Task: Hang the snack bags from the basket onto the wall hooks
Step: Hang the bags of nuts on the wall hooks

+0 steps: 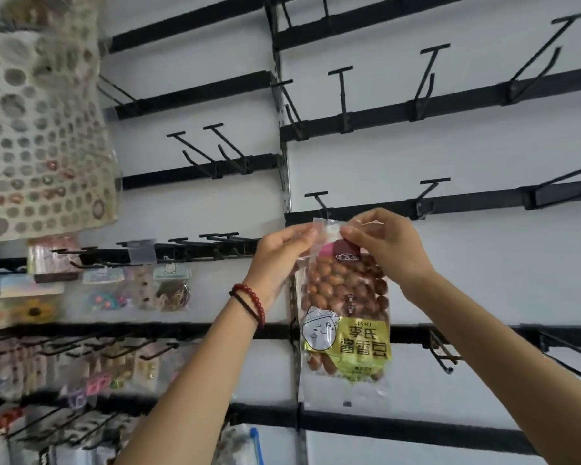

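- Hands pinch the clear top strip of the snack bag (346, 317): left hand (284, 250) at its left corner, right hand (386, 245) at its right.
- Bag hangs upright between them, full of brown beans, its top edge just below a black hook (320, 203) on the wall rail (477, 200).
- Small packets (163, 286) hang on hooks further left.

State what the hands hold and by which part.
Both the left hand and the right hand pinch the snack bag by its clear top strip, one at each side.
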{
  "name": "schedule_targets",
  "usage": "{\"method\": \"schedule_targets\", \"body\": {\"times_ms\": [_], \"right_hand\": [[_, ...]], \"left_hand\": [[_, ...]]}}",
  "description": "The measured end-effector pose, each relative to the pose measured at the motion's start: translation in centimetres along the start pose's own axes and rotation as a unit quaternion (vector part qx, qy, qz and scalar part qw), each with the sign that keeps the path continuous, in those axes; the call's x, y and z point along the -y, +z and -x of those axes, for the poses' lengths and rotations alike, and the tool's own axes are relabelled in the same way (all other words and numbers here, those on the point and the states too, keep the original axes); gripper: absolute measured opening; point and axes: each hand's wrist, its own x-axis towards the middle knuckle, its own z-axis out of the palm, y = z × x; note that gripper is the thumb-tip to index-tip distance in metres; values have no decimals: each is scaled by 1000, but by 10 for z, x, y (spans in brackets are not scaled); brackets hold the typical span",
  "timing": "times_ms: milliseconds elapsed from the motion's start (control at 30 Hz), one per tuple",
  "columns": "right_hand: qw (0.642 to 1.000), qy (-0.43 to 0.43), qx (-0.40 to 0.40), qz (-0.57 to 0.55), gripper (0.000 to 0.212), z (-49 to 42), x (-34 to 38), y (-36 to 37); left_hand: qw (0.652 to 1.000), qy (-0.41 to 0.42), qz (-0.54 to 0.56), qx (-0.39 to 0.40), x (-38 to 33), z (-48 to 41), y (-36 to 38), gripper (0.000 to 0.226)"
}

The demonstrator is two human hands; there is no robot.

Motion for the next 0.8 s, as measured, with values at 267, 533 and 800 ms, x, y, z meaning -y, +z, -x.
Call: {"method": "schedule_targets", "body": {"times_ms": [267, 533, 800], "right_hand": [[996, -25, -55, 61, 13, -32, 3, -11], [999, -25, -25, 34, 21, -50, -5, -22], [999, -27, 30, -35, 16, -46, -10, -17]], "left_hand": [[999, 28, 18, -15, -3, -37, 12, 24], [992, 122, -5, -44, 1, -43, 14, 14], [976, 143, -1, -165, 12, -37, 6, 19]]}}
